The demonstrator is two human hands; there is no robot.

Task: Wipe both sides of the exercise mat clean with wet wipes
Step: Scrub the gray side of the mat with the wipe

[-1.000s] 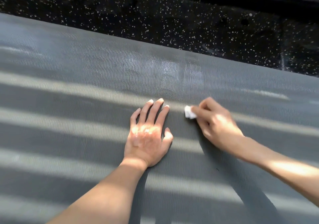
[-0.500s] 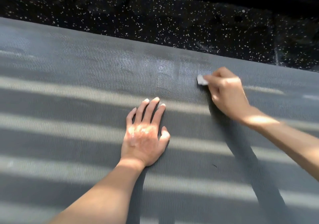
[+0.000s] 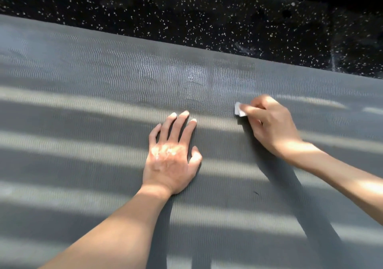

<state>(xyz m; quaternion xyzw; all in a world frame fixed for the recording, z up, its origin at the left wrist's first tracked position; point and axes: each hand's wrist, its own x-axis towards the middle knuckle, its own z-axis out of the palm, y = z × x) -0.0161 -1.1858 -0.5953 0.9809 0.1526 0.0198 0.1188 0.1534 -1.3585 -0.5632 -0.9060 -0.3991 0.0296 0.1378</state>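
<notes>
Exercise mat [image 3: 83, 123]: grey, ribbed, flat on the speckled floor [image 3: 186, 16], long axis running left to right across the view. Wet wipe [image 3: 239, 110]: small white wad pinched in the right hand [image 3: 271, 123], pressed to the mat just right of the left fingertips. Left hand [image 3: 172, 156]: flat, fingers straight, bracing the mat. Change: half a second ago the wipe was nearer the far edge; it has since drawn back toward the person.

Left hand [image 3: 172, 161]: palm down, fingers straight and slightly spread, thumb out to the right; bare forearm extends from near left. Right hand [image 3: 271, 125]: fingers curled, pinching a white wet wipe [image 3: 239, 110]; bare forearm extends from right.
</notes>
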